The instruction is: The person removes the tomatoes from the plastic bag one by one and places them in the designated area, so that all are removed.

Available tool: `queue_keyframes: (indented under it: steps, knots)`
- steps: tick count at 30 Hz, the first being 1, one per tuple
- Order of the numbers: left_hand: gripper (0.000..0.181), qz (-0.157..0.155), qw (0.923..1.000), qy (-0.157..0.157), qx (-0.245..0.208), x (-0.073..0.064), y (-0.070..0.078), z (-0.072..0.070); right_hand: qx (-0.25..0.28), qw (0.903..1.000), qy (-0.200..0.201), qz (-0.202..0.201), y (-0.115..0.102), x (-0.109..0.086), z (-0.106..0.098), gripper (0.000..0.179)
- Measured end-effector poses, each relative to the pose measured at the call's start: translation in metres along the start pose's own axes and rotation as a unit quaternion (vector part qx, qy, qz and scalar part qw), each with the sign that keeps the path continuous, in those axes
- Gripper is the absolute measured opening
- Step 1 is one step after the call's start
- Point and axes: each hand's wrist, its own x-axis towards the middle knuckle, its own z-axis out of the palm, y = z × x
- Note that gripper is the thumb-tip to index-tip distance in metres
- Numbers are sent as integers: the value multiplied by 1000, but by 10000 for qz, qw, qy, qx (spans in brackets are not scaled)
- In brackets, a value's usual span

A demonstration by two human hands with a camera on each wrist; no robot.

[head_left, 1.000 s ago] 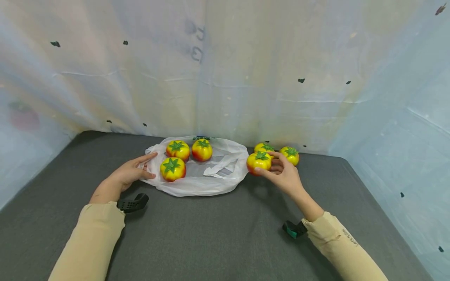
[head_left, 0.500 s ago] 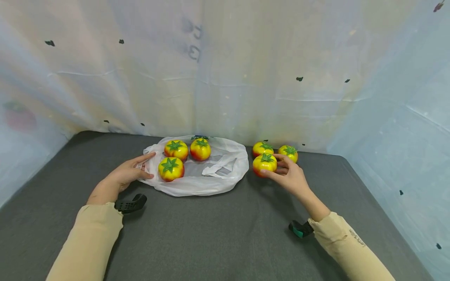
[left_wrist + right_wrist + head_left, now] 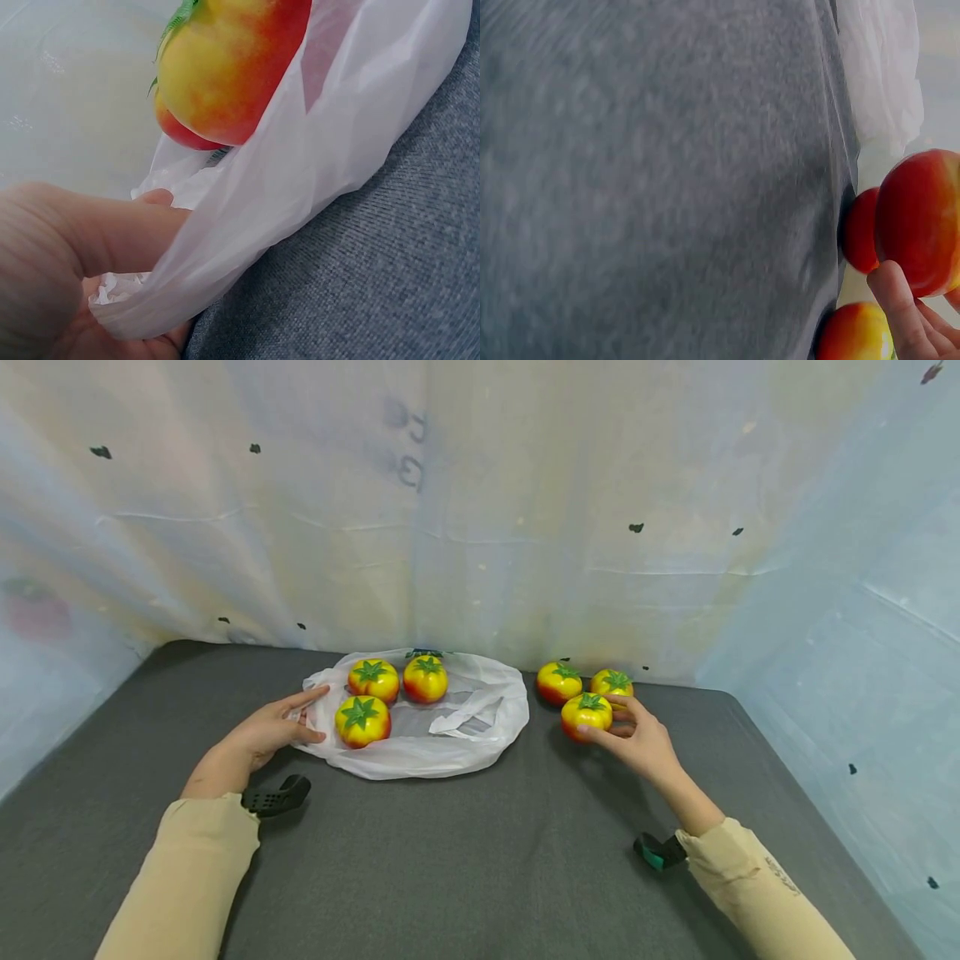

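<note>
A white plastic bag (image 3: 420, 766) lies spread open on the dark cloth, with three yellow-red tomatoes (image 3: 363, 722) with green star-shaped tops on its left part. At the bag's left edge my left hand (image 3: 258, 737) pinches the rim; in the left wrist view the thumb (image 3: 127, 232) lies over the plastic and the fingers are partly hidden beneath. My right hand (image 3: 643, 742) grips another tomato (image 3: 585, 717) between thumb and fingers, right of the bag. The right wrist view shows this held tomato (image 3: 919, 221) apart from the cloth.
Two more tomatoes stand behind the held one: one at left (image 3: 558, 682), the other at right (image 3: 611, 682), partly covered by the hand. A pale sheet (image 3: 480, 527) hangs behind the dark cloth surface (image 3: 465, 860), and another sheet rises on the right.
My right hand has moved right and slightly toward me with the tomato, away from the bag. The left hand keeps its place on the bag's rim. The head view has shifted slightly.
</note>
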Motion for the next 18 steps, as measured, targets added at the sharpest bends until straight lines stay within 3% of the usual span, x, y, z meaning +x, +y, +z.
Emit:
queue_keyframes:
  steps: [18]
  knots:
    - [90, 5, 10000, 68, 28, 1, 0, 1, -152, 9993, 95, 330, 24, -2, -23, 85]
